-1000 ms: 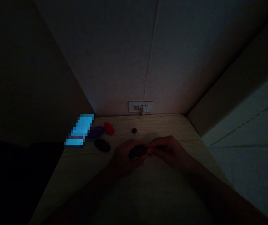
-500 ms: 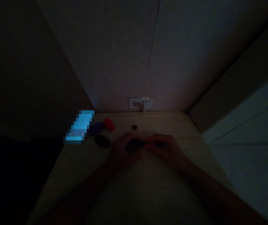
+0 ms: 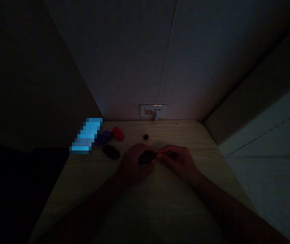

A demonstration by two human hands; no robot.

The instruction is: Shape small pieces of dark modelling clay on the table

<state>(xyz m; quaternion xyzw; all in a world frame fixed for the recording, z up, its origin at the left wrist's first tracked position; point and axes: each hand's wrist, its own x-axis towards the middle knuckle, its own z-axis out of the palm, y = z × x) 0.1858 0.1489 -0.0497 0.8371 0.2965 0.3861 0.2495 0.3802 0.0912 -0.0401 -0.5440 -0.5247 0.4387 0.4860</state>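
Note:
In the dim light my left hand (image 3: 134, 164) curls around a dark, clay-like lump (image 3: 147, 157), its thumb along the near side. My right hand (image 3: 177, 161) pinches the right end of the same lump between thumb and fingertips. A small dark ball (image 3: 146, 137) lies on the wooden table just beyond my hands. To the left of my left hand sits another black lump (image 3: 110, 151). Behind that are a purple lump (image 3: 104, 137) and a red lump (image 3: 118, 133). The fine shape of the held lump is lost in the dark.
A bright blurred-out screen (image 3: 87, 136) stands at the table's (image 3: 157, 210) far left edge. A wall socket (image 3: 153, 111) with a plug in it sits just above the back edge. Walls close off the back and left, and a pale panel (image 3: 269, 135) rises on the right.
The held lump has shifted slightly to the right in my left hand, and my right fingers have tightened at its end. The other lumps stay in place.

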